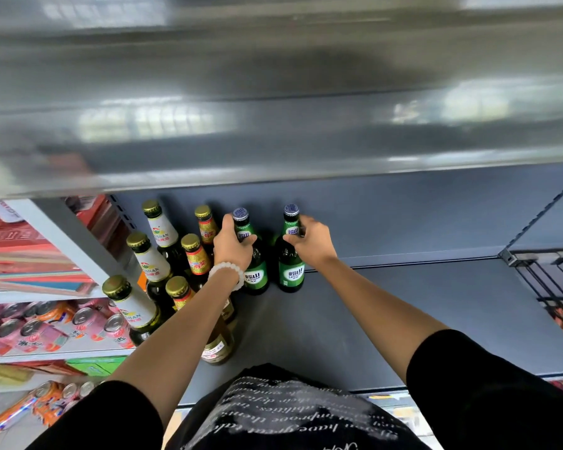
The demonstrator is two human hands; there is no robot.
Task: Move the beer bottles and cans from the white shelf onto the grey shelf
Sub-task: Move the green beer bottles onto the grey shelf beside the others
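Observation:
Two green beer bottles with blue caps stand upright on the grey shelf (403,303). My left hand (233,245) grips the neck of the left green bottle (255,274). The right green bottle's (290,271) neck is held by my right hand (309,241). Left of them stand several bottles with gold caps: three dark ones with white neck labels (158,235) and three with red and gold labels (197,259). My left forearm hides part of the nearest ones.
The white shelf (46,297) at the left carries pink and orange cans (39,332) and red boxes. A blurred grey shelf board (273,125) hangs overhead. A black wire basket (553,280) is at the right. The grey shelf's right half is bare.

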